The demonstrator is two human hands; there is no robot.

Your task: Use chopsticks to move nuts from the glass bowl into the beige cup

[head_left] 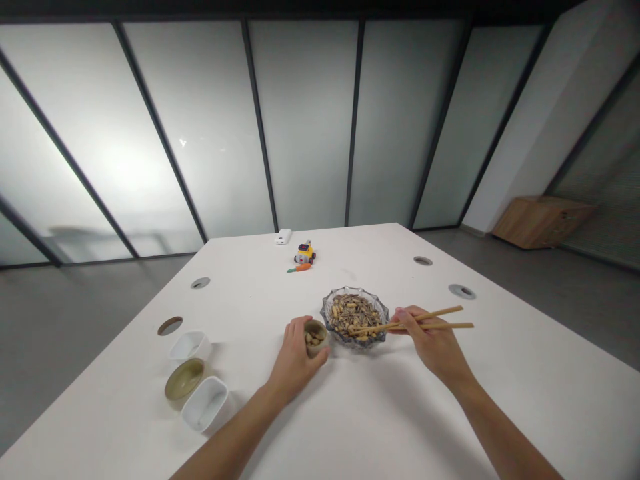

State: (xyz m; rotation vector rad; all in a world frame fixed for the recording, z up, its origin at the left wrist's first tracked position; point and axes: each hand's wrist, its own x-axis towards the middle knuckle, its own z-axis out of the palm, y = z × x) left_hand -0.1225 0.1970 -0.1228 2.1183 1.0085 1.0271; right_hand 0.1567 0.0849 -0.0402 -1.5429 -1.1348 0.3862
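Observation:
My left hand (296, 353) is wrapped round a small olive-brown cup (323, 349), which stands on the white table. Several nuts, apparently peanuts in the shell (313, 338), lie inside the cup. Just right of it is a scalloped glass bowl (382, 312) filled with sunflower seeds and peanuts (355, 315). My right hand (425, 337) grips a pair of wooden chopsticks (445, 325) at the bowl's right side. The chopsticks' tips reach into the mix near the front of the bowl; whether they pinch a piece is too small to tell.
At left stand two white dishes (191, 345) and an olive-green bowl (184, 381). Farther back are a yellow toy vehicle (305, 253), a toy carrot (303, 267) and a white device (283, 236). Round cable holes (171, 326) pierce the table near both sides.

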